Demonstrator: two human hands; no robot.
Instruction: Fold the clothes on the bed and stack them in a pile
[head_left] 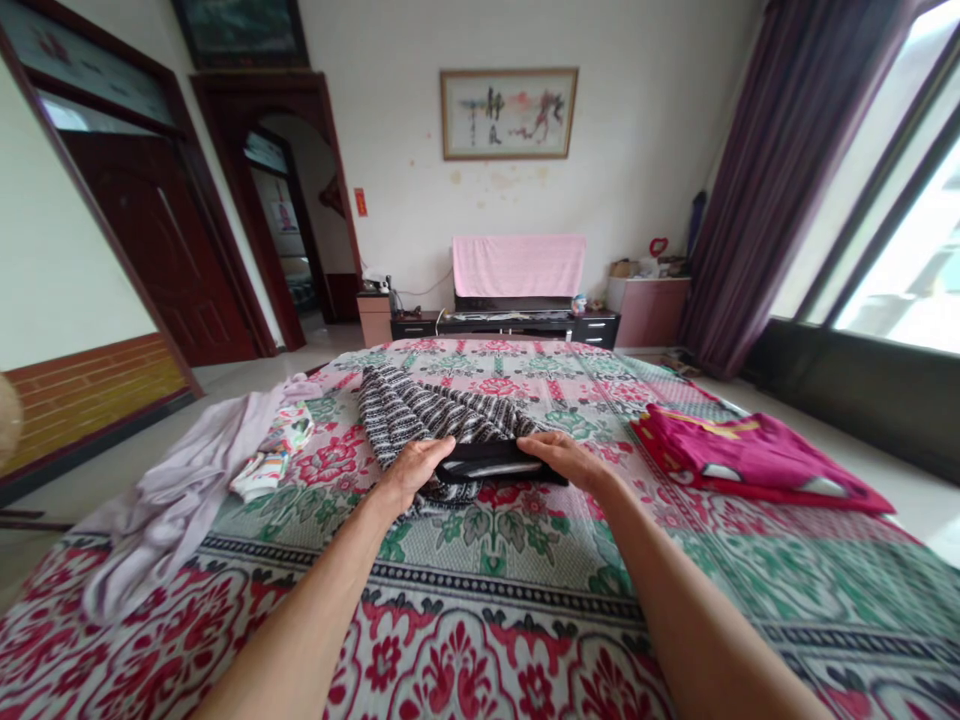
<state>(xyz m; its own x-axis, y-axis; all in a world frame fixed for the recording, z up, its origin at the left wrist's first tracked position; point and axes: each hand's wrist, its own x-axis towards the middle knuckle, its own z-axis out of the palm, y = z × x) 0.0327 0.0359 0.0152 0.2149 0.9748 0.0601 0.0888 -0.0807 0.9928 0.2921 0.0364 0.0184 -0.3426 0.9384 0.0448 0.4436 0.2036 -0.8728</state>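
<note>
A black-and-white patterned garment [427, 405], perhaps trousers, lies bunched and partly spread in the middle of the flowered cover. Its black waistband [491, 460] faces me, with the opening showing a light inner side. My left hand [411, 470] pinches the left end of this band between thumb and fingers. At the right end, my right hand [564, 455] grips it the same way, so the band is stretched straight between both hands. The rest of the cloth fans out beyond them, mostly to the far left.
Pale pink clothing [180, 480] and a small colourful printed piece [279, 448] lie on the left. A stack of folded magenta and red clothes [757, 455] sits on the right. The patterned cover [487, 580] drapes the wide surface. Beyond stands a low black cabinet [596, 330].
</note>
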